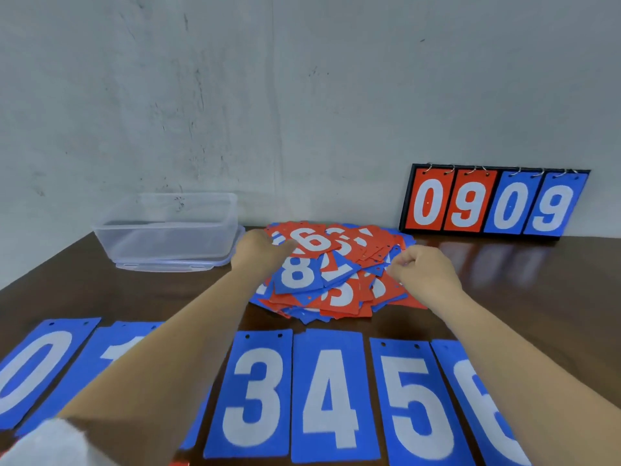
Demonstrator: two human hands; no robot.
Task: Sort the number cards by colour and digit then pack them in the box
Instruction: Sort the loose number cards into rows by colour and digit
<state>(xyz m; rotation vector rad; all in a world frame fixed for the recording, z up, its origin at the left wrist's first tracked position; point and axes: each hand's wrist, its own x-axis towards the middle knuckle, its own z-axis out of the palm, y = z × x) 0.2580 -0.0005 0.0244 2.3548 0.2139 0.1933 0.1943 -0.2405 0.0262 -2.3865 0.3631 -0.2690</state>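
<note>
A mixed heap of red and blue number cards [331, 270] lies mid-table. My left hand [260, 252] rests on the heap's left side, fingers touching a red 6 card [314, 242] above a blue 8 card [297, 275]. My right hand [425, 269] is curled at the heap's right edge, fingertips pinched among the cards; whether a card is gripped is unclear. Along the near edge lies a row of blue cards: 0 [32, 368], 1 [107, 351], 3 [255, 395], 4 [331, 398], 5 [415, 401], 6 [470, 381]. My left forearm hides the space between 1 and 3.
A clear plastic box [168, 230] stands empty on its lid at the back left, next to the heap. A black flip scoreboard [494, 201] showing red 0 9 and blue 0 9 leans on the wall at the back right. Dark wooden table [537, 297].
</note>
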